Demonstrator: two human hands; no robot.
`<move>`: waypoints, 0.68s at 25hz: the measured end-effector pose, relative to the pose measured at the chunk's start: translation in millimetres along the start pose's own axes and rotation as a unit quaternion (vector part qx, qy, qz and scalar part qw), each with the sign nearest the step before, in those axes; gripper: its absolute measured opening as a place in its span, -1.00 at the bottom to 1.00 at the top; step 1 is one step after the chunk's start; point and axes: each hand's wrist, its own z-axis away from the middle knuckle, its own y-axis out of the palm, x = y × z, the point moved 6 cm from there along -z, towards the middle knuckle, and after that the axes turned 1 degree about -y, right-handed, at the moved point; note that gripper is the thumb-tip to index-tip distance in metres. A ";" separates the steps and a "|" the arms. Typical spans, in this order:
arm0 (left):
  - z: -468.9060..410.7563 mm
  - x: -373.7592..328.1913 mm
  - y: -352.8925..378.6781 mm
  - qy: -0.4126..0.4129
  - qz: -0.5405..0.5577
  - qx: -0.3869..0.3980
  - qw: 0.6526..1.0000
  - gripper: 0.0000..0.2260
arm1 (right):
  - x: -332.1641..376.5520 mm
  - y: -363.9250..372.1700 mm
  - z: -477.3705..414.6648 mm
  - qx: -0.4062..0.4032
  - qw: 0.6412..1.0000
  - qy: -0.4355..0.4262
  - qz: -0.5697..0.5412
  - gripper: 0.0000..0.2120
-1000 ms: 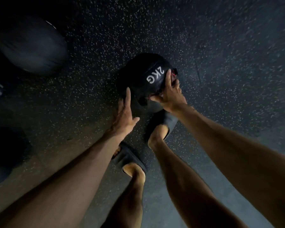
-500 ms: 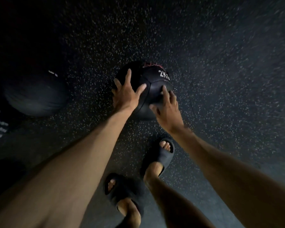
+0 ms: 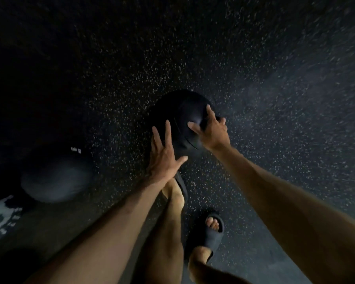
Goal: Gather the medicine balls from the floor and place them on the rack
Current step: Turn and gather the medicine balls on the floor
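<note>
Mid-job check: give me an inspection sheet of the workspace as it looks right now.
Surface: dark speckled floor, dimly lit.
Job's things: black medicine ball between both hands; second ball on the floor to the left, blurred. Rack not in view.
Clutter: white-patterned patch at the left edge, unclear.
Grippers: left hand open, fingers spread at the ball's near side; right hand pressed on its right side.
Cables: nothing seen.
Surroundings: person's feet in dark slides; the rest too dark.

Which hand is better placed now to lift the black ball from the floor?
The right hand, probably: its fingers already wrap the medicine ball. The left hand is open and flat, only at the near edge of the ball.
</note>
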 end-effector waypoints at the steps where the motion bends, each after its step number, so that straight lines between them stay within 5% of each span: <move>1: -12.9 -5.4 -6.1 0.002 -0.003 0.001 1.000 0.06 | 14.9 -7.5 -14.6 -0.008 1.000 0.014 -0.006 -0.18; 3: -45.6 -12.8 -25.8 -0.019 0.029 0.005 0.999 -0.03 | 40.2 -18.8 -37.0 -0.027 0.999 0.025 -0.026 -0.27; 6: -104.9 -28.9 -61.8 -0.070 0.032 0.039 0.996 -0.18 | 59.4 -30.8 -37.7 -0.036 0.997 -0.072 0.010 -0.27; 11: -183.0 -61.2 -111.6 -0.109 0.031 0.052 0.992 -0.27 | 54.1 -42.9 -44.8 0.053 0.992 -0.088 0.068 0.01; 17: -182.3 -84.9 -122.8 0.002 0.060 -0.072 0.996 -0.27 | 66.8 -85.3 -139.6 0.079 0.992 -0.040 0.093 0.05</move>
